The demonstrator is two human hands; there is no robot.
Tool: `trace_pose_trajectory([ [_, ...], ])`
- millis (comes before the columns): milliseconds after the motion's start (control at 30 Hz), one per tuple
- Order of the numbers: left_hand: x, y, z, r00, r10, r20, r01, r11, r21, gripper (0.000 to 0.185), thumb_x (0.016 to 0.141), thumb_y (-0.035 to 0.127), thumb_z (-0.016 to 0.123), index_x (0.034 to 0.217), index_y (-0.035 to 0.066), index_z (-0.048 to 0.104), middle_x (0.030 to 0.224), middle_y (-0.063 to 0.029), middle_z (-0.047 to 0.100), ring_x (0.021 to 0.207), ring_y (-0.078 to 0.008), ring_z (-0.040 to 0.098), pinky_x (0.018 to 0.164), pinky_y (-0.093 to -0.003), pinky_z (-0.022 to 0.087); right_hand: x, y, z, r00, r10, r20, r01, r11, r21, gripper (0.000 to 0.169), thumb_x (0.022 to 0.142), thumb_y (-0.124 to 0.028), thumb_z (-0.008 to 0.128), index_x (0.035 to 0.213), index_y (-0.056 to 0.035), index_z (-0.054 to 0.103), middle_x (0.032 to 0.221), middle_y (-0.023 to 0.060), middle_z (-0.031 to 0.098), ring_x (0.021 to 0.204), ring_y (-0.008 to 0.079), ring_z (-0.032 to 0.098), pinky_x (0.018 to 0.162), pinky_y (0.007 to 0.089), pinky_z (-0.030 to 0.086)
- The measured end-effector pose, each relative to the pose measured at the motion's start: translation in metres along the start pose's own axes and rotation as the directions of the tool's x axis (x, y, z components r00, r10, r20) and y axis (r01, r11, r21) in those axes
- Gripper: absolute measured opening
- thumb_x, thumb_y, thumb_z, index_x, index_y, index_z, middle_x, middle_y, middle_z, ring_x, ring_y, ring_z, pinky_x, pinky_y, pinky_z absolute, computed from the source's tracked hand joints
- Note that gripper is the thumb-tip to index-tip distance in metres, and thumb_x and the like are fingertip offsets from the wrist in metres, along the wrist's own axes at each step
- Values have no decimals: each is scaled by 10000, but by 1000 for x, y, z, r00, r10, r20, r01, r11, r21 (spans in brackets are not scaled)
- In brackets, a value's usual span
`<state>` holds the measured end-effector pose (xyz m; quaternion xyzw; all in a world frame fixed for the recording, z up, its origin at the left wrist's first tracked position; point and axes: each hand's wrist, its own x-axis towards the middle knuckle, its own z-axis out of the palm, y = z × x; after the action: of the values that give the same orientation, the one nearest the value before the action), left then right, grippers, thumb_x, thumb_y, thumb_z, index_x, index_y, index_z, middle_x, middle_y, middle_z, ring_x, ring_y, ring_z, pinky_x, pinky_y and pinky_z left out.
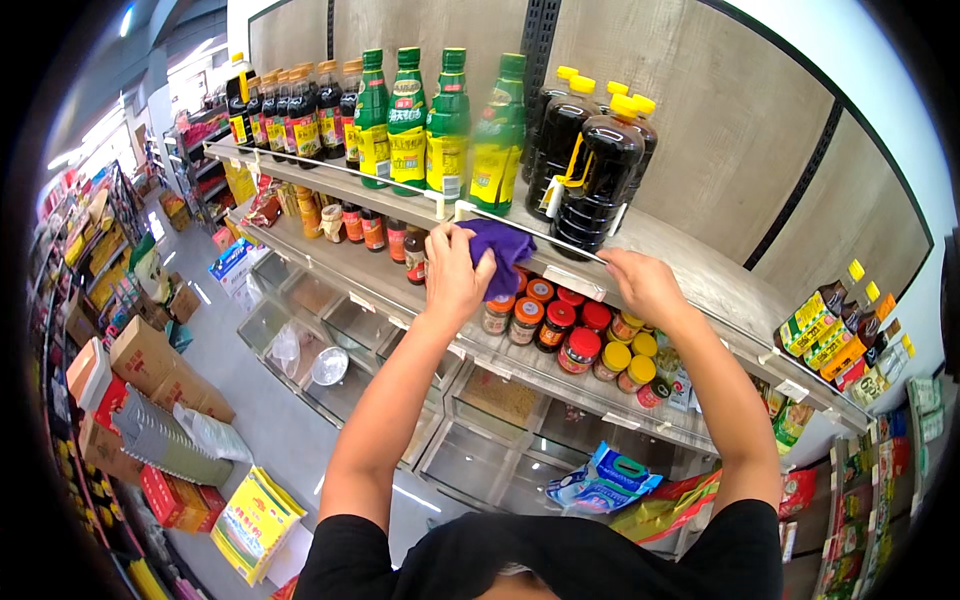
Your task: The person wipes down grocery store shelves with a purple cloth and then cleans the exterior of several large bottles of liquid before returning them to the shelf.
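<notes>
My left hand (454,276) holds a bunched purple cloth (496,251) against the front edge of the upper shelf (667,244). Beside the cloth runs a thin metal guard rail (536,231) with white end brackets. The fingers of my right hand (646,283) pinch this rail farther right, near the large dark sauce bottles (604,169) with yellow caps. Green bottles (491,142) with yellow labels stand just behind the cloth. Below my hands, jars with red lids (579,349) and jars with yellow lids (615,356) sit on the lower shelf.
Smaller dark bottles (304,120) line the upper shelf's left end; more bottles (821,319) stand at its right. Clear bins (480,450) lie beneath, one holding a metal bowl (330,366). A blue bag (604,484) rests low down. Cardboard boxes (161,367) and a yellow sack (257,525) occupy the floor at left.
</notes>
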<state>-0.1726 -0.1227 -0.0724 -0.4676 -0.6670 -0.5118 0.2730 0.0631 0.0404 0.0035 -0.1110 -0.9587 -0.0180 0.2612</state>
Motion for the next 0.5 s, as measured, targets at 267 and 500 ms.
trace_pose_trajectory([
  [267,19,-23,-20,984,-130,122,141,986,-85,254,774,159,575,972,0,570,988,-190,548,914,-405,535,808,-454,444,0,-4,1,1000,-2,4,2,1000,-4,220,883,-138,521,1097,-109,561,942,164,651,858,373,613,725,441,508],
  [500,51,-37,-21,956,60,286,-19,990,-142,462,820,80,537,1277,51,472,1270,-161,507,1150,-338,508,941,-369,429,1,-9,-2,999,49,17,-49,999,-17,234,869,-119,528,1100,-112,563,922,156,655,831,360,624,699,435,515],
])
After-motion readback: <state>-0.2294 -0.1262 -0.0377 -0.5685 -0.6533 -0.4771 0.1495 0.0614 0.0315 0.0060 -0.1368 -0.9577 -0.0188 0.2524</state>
